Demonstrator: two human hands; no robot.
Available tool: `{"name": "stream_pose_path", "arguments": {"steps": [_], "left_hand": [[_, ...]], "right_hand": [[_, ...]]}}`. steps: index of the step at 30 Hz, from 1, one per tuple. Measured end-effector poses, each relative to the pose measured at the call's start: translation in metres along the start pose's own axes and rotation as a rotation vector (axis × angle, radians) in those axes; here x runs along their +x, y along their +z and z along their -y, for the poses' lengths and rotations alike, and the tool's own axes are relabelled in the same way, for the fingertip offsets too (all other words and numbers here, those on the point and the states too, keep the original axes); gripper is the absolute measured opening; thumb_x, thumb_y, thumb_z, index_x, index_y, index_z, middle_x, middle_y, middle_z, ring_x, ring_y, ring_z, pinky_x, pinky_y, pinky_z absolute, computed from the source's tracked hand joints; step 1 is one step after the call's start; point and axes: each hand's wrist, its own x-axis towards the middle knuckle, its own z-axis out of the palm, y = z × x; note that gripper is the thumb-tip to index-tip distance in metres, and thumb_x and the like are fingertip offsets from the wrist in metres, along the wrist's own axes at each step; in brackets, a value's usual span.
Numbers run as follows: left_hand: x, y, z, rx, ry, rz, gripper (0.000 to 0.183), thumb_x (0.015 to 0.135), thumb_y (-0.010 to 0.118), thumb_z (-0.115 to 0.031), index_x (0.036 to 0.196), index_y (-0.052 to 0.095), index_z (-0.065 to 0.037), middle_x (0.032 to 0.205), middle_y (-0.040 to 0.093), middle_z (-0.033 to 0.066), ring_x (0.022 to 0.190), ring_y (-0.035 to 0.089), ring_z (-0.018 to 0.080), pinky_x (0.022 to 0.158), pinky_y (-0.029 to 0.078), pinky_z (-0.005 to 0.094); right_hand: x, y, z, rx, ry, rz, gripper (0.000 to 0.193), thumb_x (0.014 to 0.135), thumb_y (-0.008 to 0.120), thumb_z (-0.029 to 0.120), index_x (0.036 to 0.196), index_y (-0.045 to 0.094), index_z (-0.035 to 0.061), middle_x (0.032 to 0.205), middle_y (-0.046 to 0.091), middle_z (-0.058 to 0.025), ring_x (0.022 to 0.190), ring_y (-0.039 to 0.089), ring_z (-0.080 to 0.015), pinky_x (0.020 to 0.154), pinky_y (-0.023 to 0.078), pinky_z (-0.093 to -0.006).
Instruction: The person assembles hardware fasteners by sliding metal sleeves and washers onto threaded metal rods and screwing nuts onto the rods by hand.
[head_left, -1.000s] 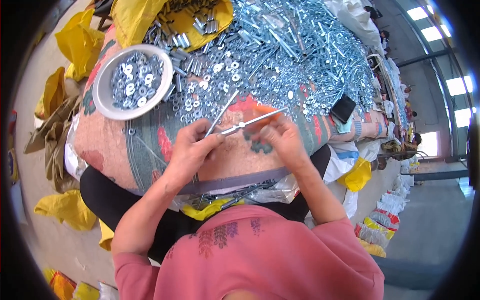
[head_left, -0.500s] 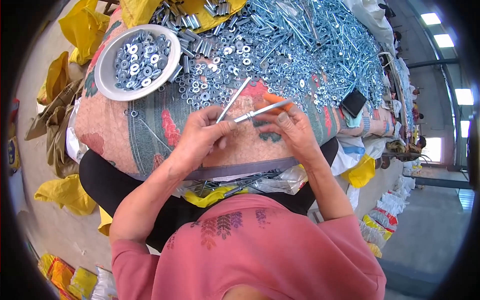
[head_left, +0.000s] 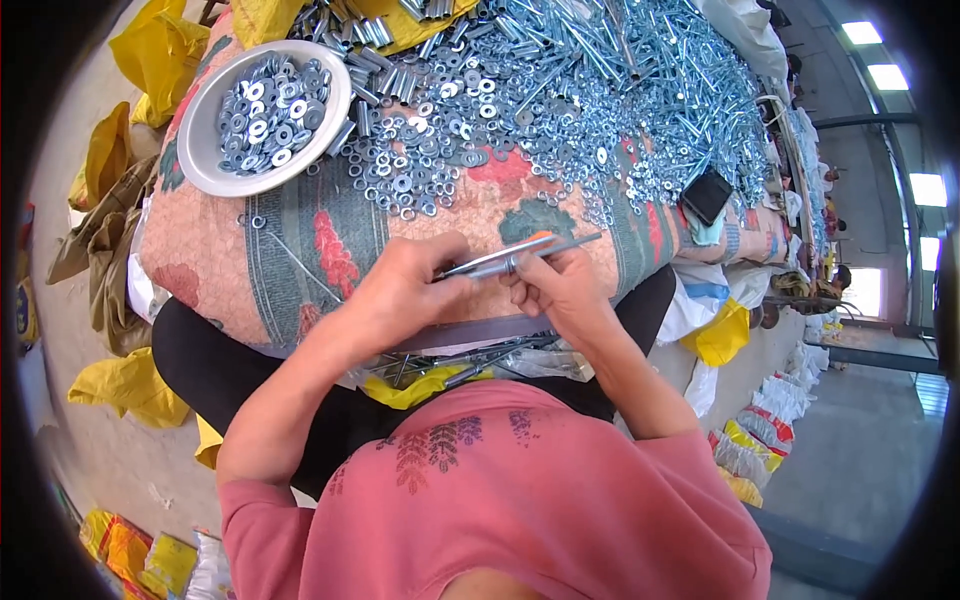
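My left hand (head_left: 415, 285) is closed around the left ends of two slim silvery metal rods (head_left: 492, 264), which lie close together and point right. One rod looks thicker, like a sleeve around a thinner shaft whose grey end (head_left: 585, 240) sticks out past my right hand. My right hand (head_left: 562, 290) pinches the rods near their middle, thumb on the near side. Something orange (head_left: 543, 238), seemingly a finger cover, shows at its index finger. Both hands hover over the near part of the patterned cloth (head_left: 290, 235). The left ends of the rods are hidden in my fingers.
A white bowl of washers (head_left: 187, 140) stands at the far left. Beyond my hands spread heaped washers (head_left: 410, 160), metal tubes (head_left: 405, 85), nuts and long bolts (head_left: 690, 110). A black phone (head_left: 707, 196) lies on the right. More rods (head_left: 470, 365) lie near my lap.
The two rods, spread apart at an angle before, now lie almost parallel. My right hand has moved down and left and closed on them; my left hand has turned slightly over them.
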Motion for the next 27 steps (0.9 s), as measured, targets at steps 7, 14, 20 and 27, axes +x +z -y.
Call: {"name": "stream_pose_path", "arguments": {"steps": [7, 14, 20, 27], "left_hand": [[0.003, -0.003, 0.002, -0.532, -0.213, -0.046, 0.024, 0.087, 0.057, -0.025, 0.075, 0.054, -0.005, 0.056, 0.047, -0.0031, 0.050, 0.040, 0.0031, 0.043, 0.029, 0.0205], [0.007, 0.002, 0.006, -0.568, -0.201, 0.005, 0.024, 0.089, 0.056, -0.027, 0.078, 0.052, -0.005, 0.051, 0.043, -0.0035, 0.041, 0.035, 0.0029, 0.036, 0.024, 0.0189], [0.003, 0.002, 0.002, -0.606, -0.257, 0.014, 0.024, 0.088, 0.056, -0.023, 0.072, 0.051, -0.006, 0.052, 0.046, -0.0026, 0.042, 0.035, 0.0027, 0.038, 0.024, 0.0200], [0.006, 0.005, 0.003, -0.852, -0.314, 0.024, 0.018, 0.089, 0.055, -0.019, 0.078, 0.053, -0.006, 0.054, 0.048, -0.0017, 0.040, 0.035, 0.0026, 0.036, 0.023, 0.0182]], "right_hand": [[0.026, -0.059, 0.058, -0.821, -0.337, -0.371, 0.028, 0.084, 0.056, 0.012, 0.109, 0.060, 0.0017, 0.096, 0.064, -0.0054, 0.083, 0.058, -0.0094, 0.069, 0.045, -0.0245], [0.078, -0.117, 0.047, -1.541, -0.736, -0.633, 0.018, 0.073, 0.066, 0.013, 0.090, 0.063, 0.0056, 0.082, 0.057, -0.0113, 0.080, 0.056, -0.0282, 0.071, 0.045, -0.0351], [0.062, -0.103, 0.059, -1.160, -0.387, -0.553, 0.015, 0.073, 0.065, 0.008, 0.086, 0.062, 0.0033, 0.083, 0.061, -0.0119, 0.073, 0.060, -0.0236, 0.068, 0.046, -0.0315], [0.053, -0.104, 0.067, -1.333, -0.440, -0.616, 0.011, 0.077, 0.061, 0.010, 0.086, 0.063, 0.0041, 0.076, 0.061, -0.0136, 0.070, 0.061, -0.0272, 0.067, 0.046, -0.0330]]}}
